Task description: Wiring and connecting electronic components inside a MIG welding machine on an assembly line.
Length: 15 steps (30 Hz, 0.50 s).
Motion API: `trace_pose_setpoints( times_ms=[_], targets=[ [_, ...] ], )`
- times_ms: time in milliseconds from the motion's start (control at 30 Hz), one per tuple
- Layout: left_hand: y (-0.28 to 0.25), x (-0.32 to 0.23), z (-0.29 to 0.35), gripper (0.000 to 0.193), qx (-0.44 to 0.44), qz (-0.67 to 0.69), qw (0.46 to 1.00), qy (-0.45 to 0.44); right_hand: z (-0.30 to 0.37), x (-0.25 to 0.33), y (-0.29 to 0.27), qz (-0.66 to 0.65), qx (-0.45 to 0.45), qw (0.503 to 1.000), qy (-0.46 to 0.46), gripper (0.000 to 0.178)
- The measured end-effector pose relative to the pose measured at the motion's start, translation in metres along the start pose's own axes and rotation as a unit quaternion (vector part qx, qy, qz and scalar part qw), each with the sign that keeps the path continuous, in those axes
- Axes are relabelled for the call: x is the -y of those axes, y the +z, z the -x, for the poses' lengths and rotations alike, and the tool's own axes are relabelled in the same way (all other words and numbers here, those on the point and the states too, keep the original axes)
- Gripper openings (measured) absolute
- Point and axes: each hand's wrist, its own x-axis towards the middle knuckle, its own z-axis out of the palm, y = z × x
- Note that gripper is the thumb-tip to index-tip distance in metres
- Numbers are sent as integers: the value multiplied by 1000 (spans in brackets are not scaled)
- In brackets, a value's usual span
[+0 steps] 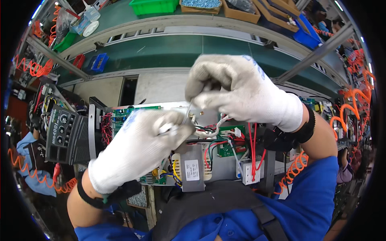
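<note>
My left hand (140, 140), in a white knit glove, is closed in front of me with a thin pale strip (187, 113) in its fingers. That strip, which looks like a cable tie, runs up to the pinched fingertips of my right hand (245, 90), gloved too and greyed at the fingers. Both hands hang over an opened machine chassis. Just below them are a white-sleeved cable (219, 126), a green circuit board (231, 149), red wires (253, 150) and a grey metal-cased transformer (192, 172). My left hand covers part of the chassis wiring.
A black control panel with knobs (62, 128) stands at the left. Beyond the chassis runs a green conveyor (161, 50) holding a blue bin (99, 62) and a red bin (79, 61). A green bin (152, 6) sits on the upper shelf. Orange coiled hoses (297, 168) hang at the right.
</note>
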Motion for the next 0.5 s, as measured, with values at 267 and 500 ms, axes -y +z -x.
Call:
trace_pose_setpoints(
  times_ms=[267,500],
  targets=[
    [29,56,13,12,-55,-158,986,17,-27,-70,4,200,403,882,138,42],
    [10,80,7,14,60,-65,992,-92,-47,-112,17,-16,550,812,193,46]
  ],
)
